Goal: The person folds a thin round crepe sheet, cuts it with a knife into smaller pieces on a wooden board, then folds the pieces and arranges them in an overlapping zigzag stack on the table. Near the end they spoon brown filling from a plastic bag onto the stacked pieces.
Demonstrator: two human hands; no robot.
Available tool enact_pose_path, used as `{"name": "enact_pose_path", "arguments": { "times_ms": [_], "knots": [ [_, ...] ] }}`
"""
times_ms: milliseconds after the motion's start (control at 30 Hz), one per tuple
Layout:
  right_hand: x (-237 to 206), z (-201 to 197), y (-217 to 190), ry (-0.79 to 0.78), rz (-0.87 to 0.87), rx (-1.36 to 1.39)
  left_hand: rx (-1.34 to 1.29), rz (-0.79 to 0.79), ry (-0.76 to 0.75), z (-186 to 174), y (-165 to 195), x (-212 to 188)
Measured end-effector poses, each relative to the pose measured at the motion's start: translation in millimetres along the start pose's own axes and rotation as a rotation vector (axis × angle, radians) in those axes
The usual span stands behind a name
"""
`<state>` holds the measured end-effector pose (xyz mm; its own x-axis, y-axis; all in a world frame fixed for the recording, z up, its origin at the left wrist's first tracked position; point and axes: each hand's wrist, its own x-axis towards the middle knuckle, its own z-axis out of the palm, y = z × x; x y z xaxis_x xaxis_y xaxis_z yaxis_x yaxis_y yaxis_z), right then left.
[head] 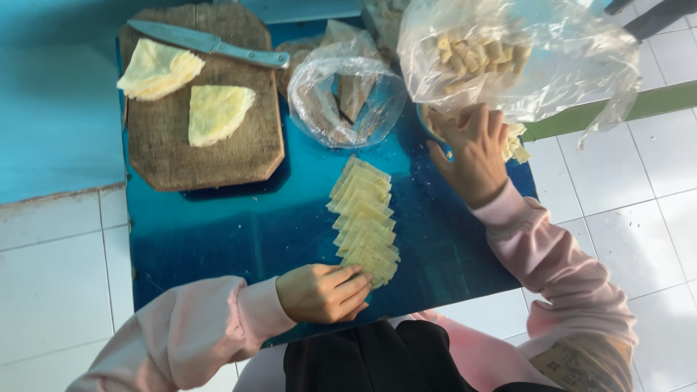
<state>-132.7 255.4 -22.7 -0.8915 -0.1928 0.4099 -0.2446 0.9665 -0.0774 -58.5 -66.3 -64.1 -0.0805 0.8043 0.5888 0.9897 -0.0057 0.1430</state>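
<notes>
A row of several overlapping pale yellow wrapper sheets (pixel 364 218) lies on the blue table (pixel 218 232). My left hand (pixel 323 292) rests at the near end of the row, its fingers on the closest sheet. My right hand (pixel 473 149) reaches up to the far right, fingers spread on a heap of small tan pieces (pixel 514 141) under a large clear plastic bag (pixel 508 54) that holds more such pieces.
A worn wooden cutting board (pixel 207 141) at the far left carries two folded yellow sheets (pixel 158 69) (pixel 216 111) and a knife (pixel 210 43). A smaller clear bag (pixel 347 98) with brown pieces sits beside it. White floor tiles surround the table.
</notes>
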Motion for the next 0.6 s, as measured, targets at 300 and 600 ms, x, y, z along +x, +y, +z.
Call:
{"name": "enact_pose_path", "arguments": {
  "times_ms": [300, 600],
  "knots": [
    [4, 17, 4, 0.029, 0.075, 0.105, -0.037, -0.009, -0.015, -2, -1, 2],
    [2, 15, 10, 0.038, 0.061, 0.076, -0.036, -0.011, -0.018, -2, -3, 0]
  ]
}}
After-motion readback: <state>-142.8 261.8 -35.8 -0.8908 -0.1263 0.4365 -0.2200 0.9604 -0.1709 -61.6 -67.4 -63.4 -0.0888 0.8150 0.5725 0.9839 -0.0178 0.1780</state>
